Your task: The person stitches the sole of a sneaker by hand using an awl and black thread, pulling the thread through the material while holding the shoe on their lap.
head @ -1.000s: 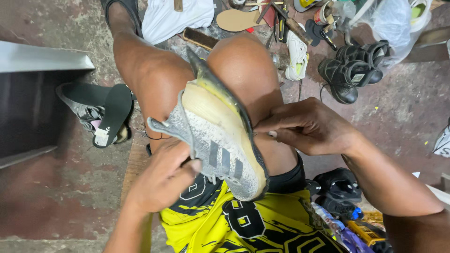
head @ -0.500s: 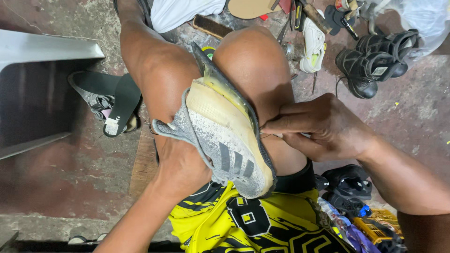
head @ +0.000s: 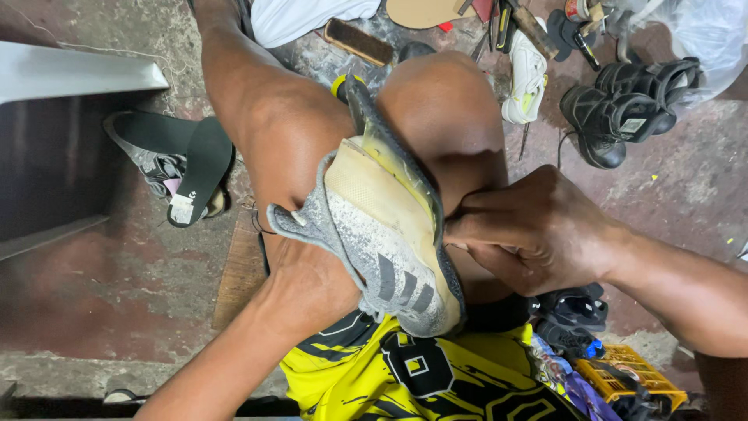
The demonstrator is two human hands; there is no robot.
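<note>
A grey shoe (head: 382,249) is wedged sole-up between the knees. It is gripped from the near left by the left hand (head: 308,284), while its right edge is pinched by the closed right hand (head: 538,230). Farther off, black sandals (head: 623,105) lie on the floor (head: 117,296).

Left hand (head: 312,288) slid under shoe (head: 389,242) (hidden).

Stained concrete floor (head: 93,312) w/ black sandals (head: 623,105), white shoe (head: 526,82), brush (head: 358,43), yellow crate (head: 631,374).
</note>
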